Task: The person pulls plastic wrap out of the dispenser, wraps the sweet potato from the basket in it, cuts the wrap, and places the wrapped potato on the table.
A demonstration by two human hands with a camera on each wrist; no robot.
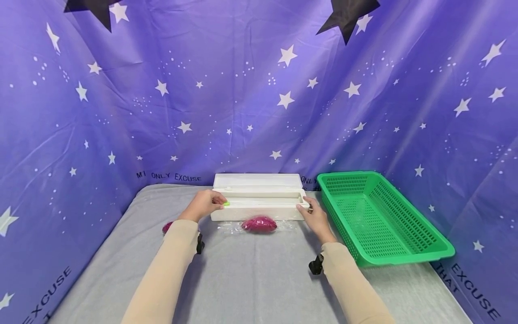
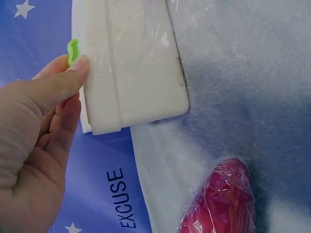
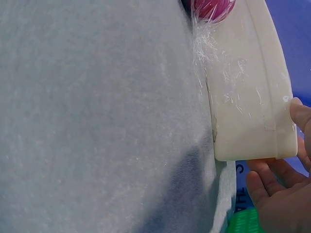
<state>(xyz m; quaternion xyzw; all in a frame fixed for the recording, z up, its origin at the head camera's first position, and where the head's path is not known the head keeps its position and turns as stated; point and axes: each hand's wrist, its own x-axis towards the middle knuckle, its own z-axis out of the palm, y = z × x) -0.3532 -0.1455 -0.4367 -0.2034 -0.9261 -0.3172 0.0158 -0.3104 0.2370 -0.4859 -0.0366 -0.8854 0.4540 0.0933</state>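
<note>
A long white plastic wrap dispenser box (image 1: 259, 213) lies across the far part of the table, its lid (image 1: 257, 181) raised at the back. At its left end my left hand (image 1: 204, 204) pinches a small lime-green slider (image 2: 73, 51) between thumb and fingers on the top edge. My right hand (image 1: 316, 218) holds the box's right end, thumb at the upper edge and fingers about the end face. Clear film (image 3: 233, 82) hangs over the box front. Against that front sits an oval magenta item (image 1: 260, 224), covered by film; its kind is unclear.
Beyond my right hand stands a green perforated plastic basket (image 1: 404, 260). Another magenta film-wrapped item (image 2: 221, 199) lies left of the box, partly behind my left forearm in the head view. Grey cloth (image 1: 259, 279) covers the table; purple star-printed curtains (image 1: 243, 112) surround it.
</note>
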